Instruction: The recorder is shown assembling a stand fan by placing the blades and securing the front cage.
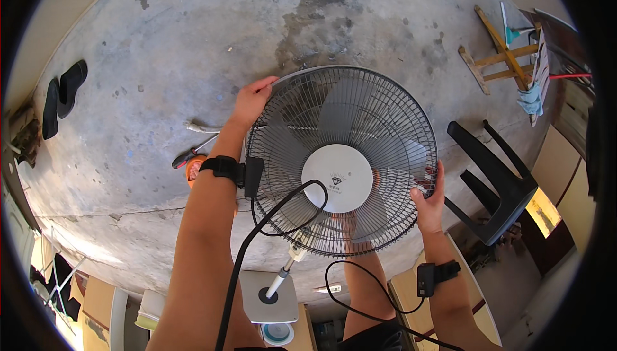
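A standing fan with a round dark wire guard (283, 165) and a white centre disc (337, 187) faces up in front of me. Grey blades show through the wires. My left hand (252, 102) grips the guard's upper left rim, its index finger lying along the edge and its other fingers partly hidden. At the lower right rim, my right hand (430, 204) holds on too, thumb on the front wires and fingers around the outer edge. Below the guard, a white pole (279, 280) runs down to a pale square base (260, 312).
Left of the fan, a screwdriver (186, 157) lies beside an orange bowl (195, 170). A black stool (495, 190) lies tipped over at right, with a wooden folding frame (504, 52) beyond it. Black shoes (69, 87) rest far left. Black cables (247, 248) cross in front of the guard.
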### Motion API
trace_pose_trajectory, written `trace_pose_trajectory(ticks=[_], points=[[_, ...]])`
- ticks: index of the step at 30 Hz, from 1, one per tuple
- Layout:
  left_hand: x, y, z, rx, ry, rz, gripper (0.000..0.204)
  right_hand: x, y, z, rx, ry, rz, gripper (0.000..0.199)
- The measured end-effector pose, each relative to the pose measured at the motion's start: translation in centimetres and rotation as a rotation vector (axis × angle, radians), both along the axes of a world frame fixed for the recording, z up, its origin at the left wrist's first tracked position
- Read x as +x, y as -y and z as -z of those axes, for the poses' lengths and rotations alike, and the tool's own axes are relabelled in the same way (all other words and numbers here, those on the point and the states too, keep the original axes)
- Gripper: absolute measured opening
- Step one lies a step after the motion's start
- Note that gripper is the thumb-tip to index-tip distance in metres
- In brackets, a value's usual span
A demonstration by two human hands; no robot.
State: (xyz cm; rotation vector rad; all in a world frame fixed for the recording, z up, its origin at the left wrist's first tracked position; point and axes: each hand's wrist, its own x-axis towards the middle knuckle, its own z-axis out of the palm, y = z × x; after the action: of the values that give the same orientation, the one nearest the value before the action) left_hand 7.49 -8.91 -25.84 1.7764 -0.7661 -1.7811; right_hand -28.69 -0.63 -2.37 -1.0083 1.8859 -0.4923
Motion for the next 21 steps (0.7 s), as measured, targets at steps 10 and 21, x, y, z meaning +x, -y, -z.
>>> trace_pose_trajectory(ticks=[10,21], points=[[0.9,0.5,-0.2,0.028,-0.058,0.018,0.028,0.4,0.0,-0.1,0.025,-0.018,0.005,0.094],[3.2,-4.3,-3.1,0.132,-0.108,-0.093,0.029,0.1,-0.3,0.2,0.005,-0.064,-0.027,0.089]])
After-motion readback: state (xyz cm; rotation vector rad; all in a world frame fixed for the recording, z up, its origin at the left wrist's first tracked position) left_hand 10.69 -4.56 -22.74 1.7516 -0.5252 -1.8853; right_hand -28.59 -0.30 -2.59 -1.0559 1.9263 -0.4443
